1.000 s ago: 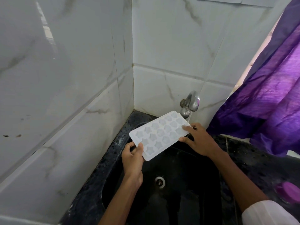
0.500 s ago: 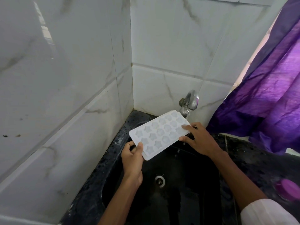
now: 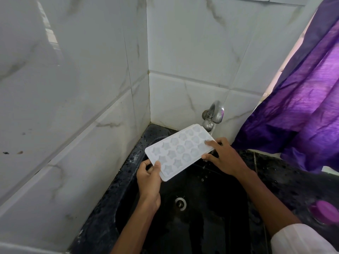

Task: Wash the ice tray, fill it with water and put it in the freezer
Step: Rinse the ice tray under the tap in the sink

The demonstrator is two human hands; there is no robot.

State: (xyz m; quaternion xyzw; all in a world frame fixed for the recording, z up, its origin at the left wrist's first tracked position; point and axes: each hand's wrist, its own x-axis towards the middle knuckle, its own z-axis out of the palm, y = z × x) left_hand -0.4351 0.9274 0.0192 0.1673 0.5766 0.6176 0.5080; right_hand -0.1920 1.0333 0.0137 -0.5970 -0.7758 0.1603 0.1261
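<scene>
While the white ice tray [image 3: 180,152] is held just below the middle of the frame, over the black sink [image 3: 220,226], it tilts so that its upper right end sits just under the metal tap [image 3: 214,114] and its lower left end points toward the bottom of the frame. The tray faces up, showing 3 rows of star-shaped cells. The left hand [image 3: 149,178] grasps the lower left corner, thumb lying on the top face and fingers curled round the edge beneath. The right hand [image 3: 224,158] grips the upper right end, forefinger laid across the top face and thumb against the near edge. So 2 hands carry the tray and it touches neither the sink nor the tap as far as can be seen. A few pale drops show against the dark basin just under the right hand. The round drain [image 3: 180,203] lies in the basin floor, below the tray. White marbled wall tiles [image 3: 73,88] fill the left and top of the frame, meeting in a corner behind the tap. A purple curtain [image 3: 302,110] hangs at the upper right, above the dark speckled desk [image 3: 286,173]. At the lower right a round purple object [image 3: 325,213] rests on that desk, blurred, and a white sleeve [image 3: 300,239] covers the right forearm.
</scene>
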